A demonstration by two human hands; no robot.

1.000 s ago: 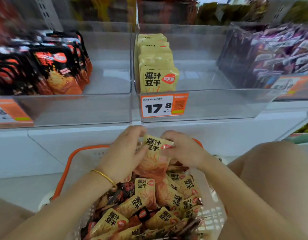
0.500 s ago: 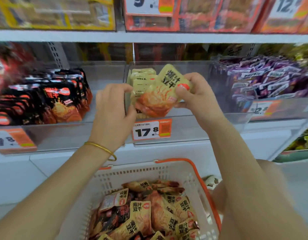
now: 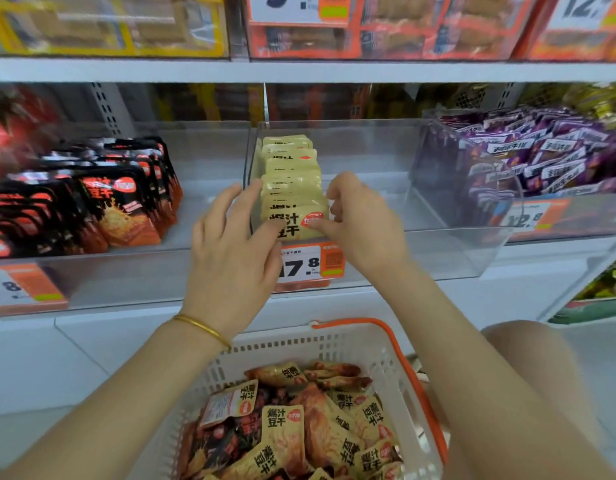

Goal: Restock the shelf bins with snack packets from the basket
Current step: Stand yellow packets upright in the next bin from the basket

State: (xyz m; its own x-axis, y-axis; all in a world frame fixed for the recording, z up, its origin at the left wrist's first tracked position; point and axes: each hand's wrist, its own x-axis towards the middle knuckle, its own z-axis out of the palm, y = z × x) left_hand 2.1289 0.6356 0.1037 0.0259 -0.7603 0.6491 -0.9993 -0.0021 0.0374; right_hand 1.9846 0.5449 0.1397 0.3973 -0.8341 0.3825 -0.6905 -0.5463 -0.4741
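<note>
A row of yellow snack packets [image 3: 290, 168] stands upright at the left side of the clear middle shelf bin [image 3: 438, 258]. The front yellow packet [image 3: 292, 225] is at the bin's front wall. My right hand [image 3: 363, 225] pinches that packet's upper right corner with curled fingers. My left hand [image 3: 230, 258] has straight fingers beside the left of the row, and its thumb touches the packet's face. Below stands the white basket [image 3: 334, 344] with an orange handle, holding several yellow and dark snack packets [image 3: 285, 431].
Black and orange packets [image 3: 119, 202] fill the left bin, purple packets [image 3: 541, 157] the right bin. An orange price tag [image 3: 310, 263] reading 17.8 hangs on the middle bin's front. The right part of the middle bin holds nothing. Boxed goods sit on the shelf above.
Both hands lifted one yellow packet out of the basket and up to the middle bin. It now stands at the front of the row.
</note>
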